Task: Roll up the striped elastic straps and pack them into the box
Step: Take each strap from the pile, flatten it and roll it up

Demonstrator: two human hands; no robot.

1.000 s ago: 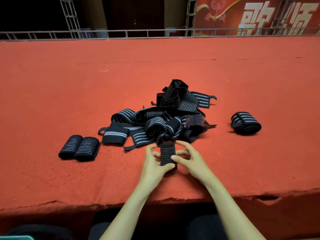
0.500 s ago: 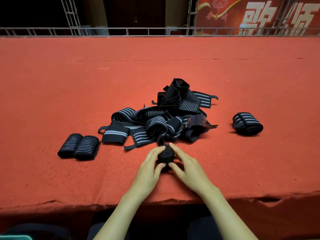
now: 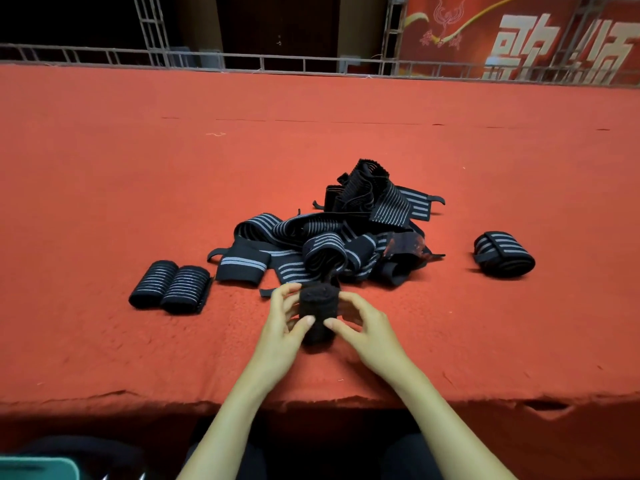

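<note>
Left of the heap of loose black, grey-striped elastic straps (image 3: 346,230): two finished rolls (image 3: 169,287). Before the heap: left hand (image 3: 282,327) and right hand (image 3: 367,327) clasp a part-wound black strap roll (image 3: 318,313). Rolling step; next, likely winding in its tail. Right of the heap: third roll (image 3: 504,254). No box visible.

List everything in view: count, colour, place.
Surface: one, red carpet, under everything.
Loose straps: one tangled pile, number unclear, black with grey stripes, centre.
Finished rolls: two, black with grey stripes, side by side left of the pile.
Lone roll: one, black with grey stripes, right of the pile.
Held roll: one, black, in front of the pile, between both hands.
Railing: one, grey metal, along the far edge.
Banner: one, red with white characters, top right.
Teal object: one, bottom left corner.
Box: none in view.
Left hand: fingers grip the held roll's left side.
Right hand: fingers grip its right side.
</note>
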